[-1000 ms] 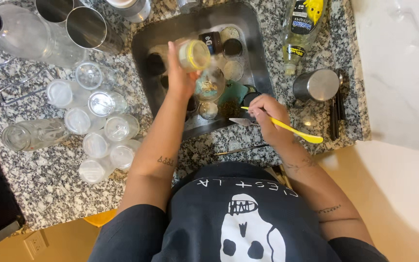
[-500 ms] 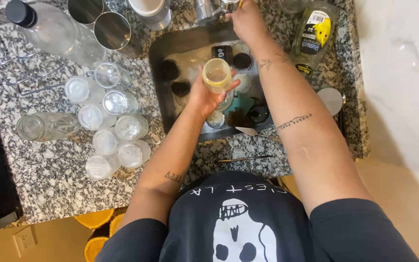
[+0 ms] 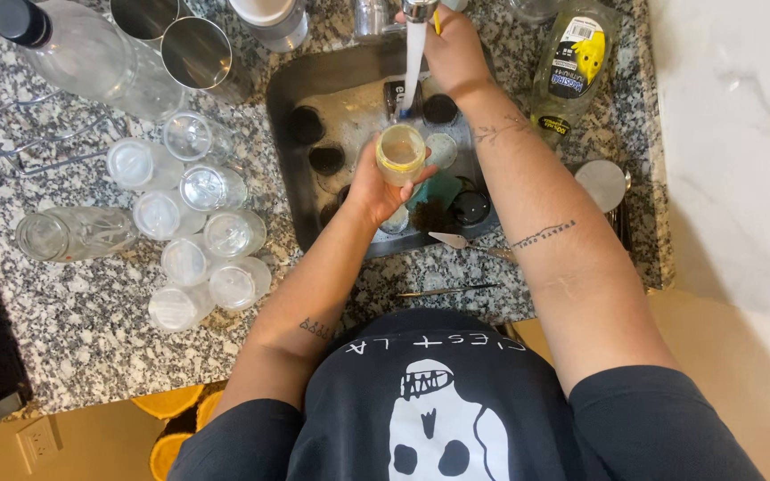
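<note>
left hand [image 3: 369, 189]: we hold a small clear jar [image 3: 400, 153] upright over the middle of the sink [image 3: 282, 107]; fingers wrapped around its side, thumb across the front.
jar: mouth up, yellowish film inside; it sits just below and beside the water stream [image 3: 413, 55], over the sink basin, clear of the tabletop [image 3: 91, 347].
right hand [image 3: 453, 52]: we reach to the faucet [image 3: 420, 9] at the far edge of the sink; fingers curled over the tap area, pinching a thin yellow handle [image 3: 437, 21] that sticks up; exact grip on the tap we cannot tell.
water: running, a white column falling from the faucet into the sink.
sink contents: several dark round lids [image 3: 326, 159], a green sponge [image 3: 437, 190], pale lids near the near wall.
left of sink: cluster of clear jars [image 3: 187, 214] standing mouth up on the tabletop; one glass jar lying on its side [image 3: 73, 233] toward the left edge.
far left corner: clear bottle with black cap [image 3: 64, 53], two steel cups [image 3: 200, 55].
right of sink: dish soap bottle [image 3: 572, 67], yellowish liquid; a round metal lid [image 3: 602, 184] near it.
near edge of sink: a thin metal tool [image 3: 467, 242] on the rim, another thin tool [image 3: 447, 290] on the tabletop.
</note>
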